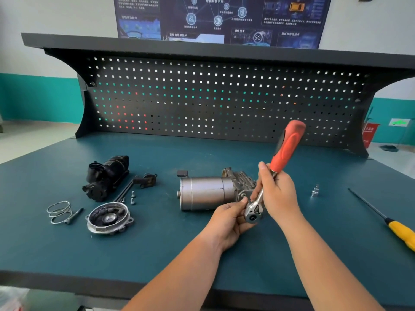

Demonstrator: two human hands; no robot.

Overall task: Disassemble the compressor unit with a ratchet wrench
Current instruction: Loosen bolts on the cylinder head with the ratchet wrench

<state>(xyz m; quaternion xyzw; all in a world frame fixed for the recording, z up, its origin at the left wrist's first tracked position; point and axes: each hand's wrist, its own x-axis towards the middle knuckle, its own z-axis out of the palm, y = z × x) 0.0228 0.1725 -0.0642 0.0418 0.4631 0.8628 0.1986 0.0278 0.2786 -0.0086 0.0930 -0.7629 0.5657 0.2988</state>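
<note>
The job looks partly done. The main body of the compressor unit [206,193] lies on its side at the centre of the desk [247,254], its finned head not yet taken off. Parts already removed sit at centre left.

Both hands hold the ratchet wrench [286,151] in the air just in front of the unit, not on any fastener. The right hand [277,194] has its fingers curled round the steel shank below the orange grip. The left hand [229,217] pinches the wrench head. Whether a socket is fitted I cannot tell.

By my count:
- one wrench
- one compressor body
- one black housing [105,177]
- one round end cover [110,217]
- one coil spring [58,212]
- one long bolt [75,215] beside the spring
- two small screws [132,197]
- one loose socket [315,190] at right
- one yellow-handled screwdriver [402,234] at far right
</note>
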